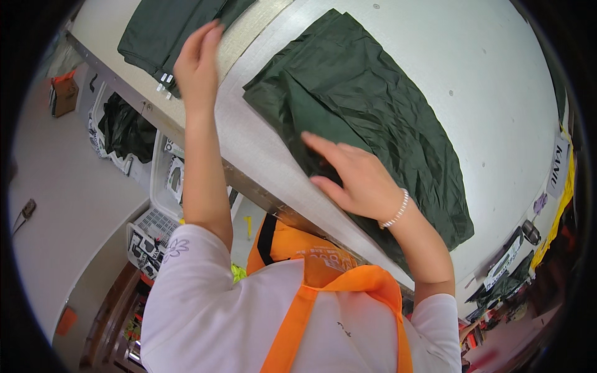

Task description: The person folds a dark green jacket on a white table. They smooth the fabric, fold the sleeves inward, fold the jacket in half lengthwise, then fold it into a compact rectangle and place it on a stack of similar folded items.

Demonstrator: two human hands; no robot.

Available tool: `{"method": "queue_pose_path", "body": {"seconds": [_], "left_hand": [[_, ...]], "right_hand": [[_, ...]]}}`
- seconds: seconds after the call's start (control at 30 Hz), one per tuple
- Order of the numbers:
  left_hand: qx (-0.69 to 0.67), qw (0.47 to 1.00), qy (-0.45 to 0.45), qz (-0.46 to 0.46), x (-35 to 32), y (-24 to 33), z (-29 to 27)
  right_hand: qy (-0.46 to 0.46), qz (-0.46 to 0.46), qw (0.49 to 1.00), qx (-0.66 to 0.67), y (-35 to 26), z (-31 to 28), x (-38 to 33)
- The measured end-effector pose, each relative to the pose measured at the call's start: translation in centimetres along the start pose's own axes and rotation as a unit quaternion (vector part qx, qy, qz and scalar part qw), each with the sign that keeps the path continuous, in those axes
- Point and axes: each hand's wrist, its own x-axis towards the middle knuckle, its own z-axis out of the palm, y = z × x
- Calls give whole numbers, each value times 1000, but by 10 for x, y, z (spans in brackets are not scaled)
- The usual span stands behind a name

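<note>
Right hand (pixel 356 173) spread over crumpled dark-green fabric bundle (pixel 388 121)

It lay on a smooth pale-grey tabletop (pixel 472 62). The left hand (pixel 199 65), beside flat folded dark-green cloth (pixel 161 31), had fingertips together; whether they pinched anything couldn't be told. Thin, shiny, the bundle looked light, limp, slippery; probably best gripped through its layered edge.

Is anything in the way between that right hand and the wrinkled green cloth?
Nothing visible. The right hand is over the green cloth, with no other object between them; whether they touch is unclear.
</note>
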Motion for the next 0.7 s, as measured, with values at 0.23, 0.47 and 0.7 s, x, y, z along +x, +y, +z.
{"method": "queue_pose_path", "body": {"seconds": [0.23,0.47,0.7], "left_hand": [[-35,966,58,-251,-139,-10,-16],[-81,919,-134,-362,-181,18,37],[-217,816,-112,-524,-168,9,31]], "right_hand": [[214,83,968,-101,40,-8,29],[202,125,904,-356,126,-6,40],[3,359,933,22,168,-92,41]]}}
